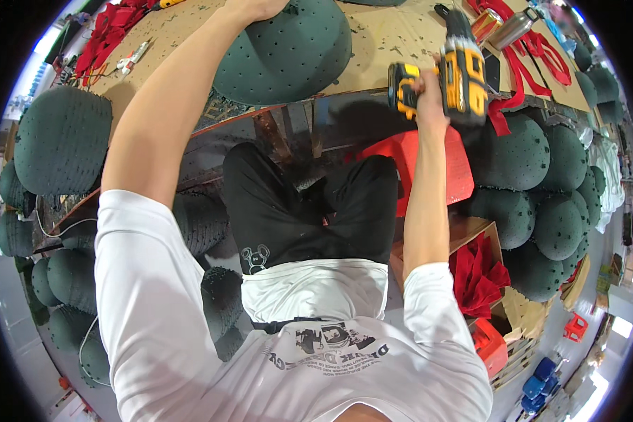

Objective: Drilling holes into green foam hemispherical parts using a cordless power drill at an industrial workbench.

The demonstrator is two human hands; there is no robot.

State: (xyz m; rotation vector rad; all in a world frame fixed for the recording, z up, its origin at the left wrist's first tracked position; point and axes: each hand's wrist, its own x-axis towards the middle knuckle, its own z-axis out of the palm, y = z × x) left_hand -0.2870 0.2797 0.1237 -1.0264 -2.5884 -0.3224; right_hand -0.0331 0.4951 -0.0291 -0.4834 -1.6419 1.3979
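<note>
Cordless drill (461,74), yellow and black, is over the table edge (373,49), right hand (429,88) fingers clamped on its grip. Left hand (257,7) lies on a dark green foam dome (288,53); finger state I cannot tell. Cardboard box (471,232) holds red pieces (477,278)

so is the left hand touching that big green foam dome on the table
Touching. The head view shows the left hand pressed flat on top of the green foam dome, with no gap visible between them.

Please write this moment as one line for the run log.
left hand: on dark green foam dome | right hand: grips yellow-black cordless drill | cardboard-topped table
</note>
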